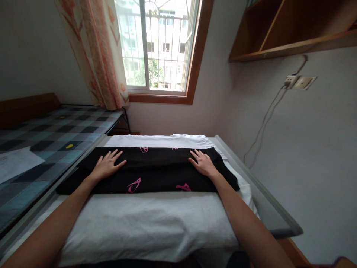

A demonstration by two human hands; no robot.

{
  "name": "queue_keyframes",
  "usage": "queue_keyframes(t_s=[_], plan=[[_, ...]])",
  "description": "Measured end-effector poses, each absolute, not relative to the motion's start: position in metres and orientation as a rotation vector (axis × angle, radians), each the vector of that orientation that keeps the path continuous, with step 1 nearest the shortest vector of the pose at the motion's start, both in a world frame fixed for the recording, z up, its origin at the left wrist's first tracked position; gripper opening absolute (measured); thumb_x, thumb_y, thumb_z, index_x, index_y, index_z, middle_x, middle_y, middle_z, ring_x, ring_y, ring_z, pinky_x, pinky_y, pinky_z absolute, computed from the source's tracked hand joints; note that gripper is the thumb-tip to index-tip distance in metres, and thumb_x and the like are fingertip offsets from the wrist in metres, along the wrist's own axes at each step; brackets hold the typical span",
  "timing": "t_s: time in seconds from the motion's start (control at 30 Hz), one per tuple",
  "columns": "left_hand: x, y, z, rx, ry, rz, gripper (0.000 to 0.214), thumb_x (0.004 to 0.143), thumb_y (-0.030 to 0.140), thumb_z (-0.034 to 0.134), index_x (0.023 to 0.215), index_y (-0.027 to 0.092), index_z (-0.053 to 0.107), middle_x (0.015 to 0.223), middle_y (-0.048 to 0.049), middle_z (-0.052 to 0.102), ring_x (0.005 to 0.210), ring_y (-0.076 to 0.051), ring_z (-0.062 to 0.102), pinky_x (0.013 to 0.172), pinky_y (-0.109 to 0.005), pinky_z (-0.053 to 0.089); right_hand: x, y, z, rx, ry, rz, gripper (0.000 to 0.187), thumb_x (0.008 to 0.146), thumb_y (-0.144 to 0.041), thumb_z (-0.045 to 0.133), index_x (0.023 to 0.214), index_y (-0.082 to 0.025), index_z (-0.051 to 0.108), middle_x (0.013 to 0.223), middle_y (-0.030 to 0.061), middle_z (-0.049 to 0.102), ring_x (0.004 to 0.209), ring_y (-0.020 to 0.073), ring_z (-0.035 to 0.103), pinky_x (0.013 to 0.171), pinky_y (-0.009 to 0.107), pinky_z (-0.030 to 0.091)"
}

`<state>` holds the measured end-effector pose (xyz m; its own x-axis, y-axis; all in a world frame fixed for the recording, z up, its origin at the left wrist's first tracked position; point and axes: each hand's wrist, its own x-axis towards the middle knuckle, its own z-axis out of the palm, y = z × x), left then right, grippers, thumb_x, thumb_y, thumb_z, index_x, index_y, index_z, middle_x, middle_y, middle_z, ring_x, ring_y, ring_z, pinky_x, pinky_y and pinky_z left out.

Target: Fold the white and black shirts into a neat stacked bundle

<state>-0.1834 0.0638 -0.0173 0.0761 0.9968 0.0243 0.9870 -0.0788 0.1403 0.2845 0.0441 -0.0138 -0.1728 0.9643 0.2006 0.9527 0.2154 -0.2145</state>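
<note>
A folded black garment with pink printed marks (156, 169) lies crosswise on a white cloth (156, 223). My left hand (107, 164) rests flat on the garment's left part, fingers spread. On its right part, my right hand (203, 163) lies flat as well, with the fingers apart. Neither hand grips anything. The pink marks show along the garment's far fold and near edge. What kind of garment it is, I cannot tell.
The white cloth covers a grey table (267, 208). To the left is a bed with a checked cover (83, 119) and a paper sheet (19, 163). A curtain (103, 56) hangs beside the window. A wooden shelf (292, 42) and a socket with a cord (291, 81) are on the right wall.
</note>
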Motion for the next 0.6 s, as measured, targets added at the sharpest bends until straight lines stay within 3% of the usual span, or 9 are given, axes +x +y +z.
queue_keyframes(t_s=[0.13,0.37,0.5,0.6], plan=[[-0.193,0.067,-0.016,2.135,2.139,0.153,0.080,0.086,0.070,0.030,0.151,0.025,0.028,0.158,-0.0110,0.022,0.144,-0.035,0.019,0.112,-0.058,0.014,0.290,0.047,-0.015,-2.004,-2.167,0.153,0.070,0.092,-0.068,0.026,0.147,-0.027,0.037,0.155,0.0108,0.030,0.143,0.0315,0.022,0.114,0.056,0.013],[-0.211,0.072,-0.019,2.011,2.285,0.135,0.076,0.089,0.066,0.023,0.151,0.022,0.027,0.158,-0.0091,0.022,0.145,-0.033,0.017,0.114,-0.054,0.014,0.300,0.046,-0.010,-2.224,-2.071,0.079,0.071,0.094,-0.064,0.022,0.149,-0.021,0.035,0.155,0.0130,0.029,0.143,0.0300,0.023,0.114,0.046,0.018],[-0.206,0.070,-0.021,2.057,2.315,0.178,0.070,0.091,0.063,0.026,0.149,0.024,0.033,0.156,-0.0080,0.026,0.144,-0.033,0.020,0.113,-0.057,0.016,0.292,0.040,-0.008,-2.162,-2.085,-0.180,0.068,0.096,-0.061,0.017,0.149,-0.022,0.035,0.157,0.0102,0.025,0.145,0.0290,0.017,0.115,0.050,0.012],[-0.201,0.068,-0.022,2.164,2.227,0.269,0.066,0.092,0.060,0.026,0.147,0.026,0.037,0.156,-0.0067,0.028,0.144,-0.034,0.018,0.112,-0.059,0.017,0.287,0.040,-0.009,-2.101,-2.147,-0.152,0.068,0.096,-0.061,0.014,0.149,-0.024,0.033,0.157,0.0085,0.025,0.145,0.0272,0.017,0.115,0.050,0.013]])
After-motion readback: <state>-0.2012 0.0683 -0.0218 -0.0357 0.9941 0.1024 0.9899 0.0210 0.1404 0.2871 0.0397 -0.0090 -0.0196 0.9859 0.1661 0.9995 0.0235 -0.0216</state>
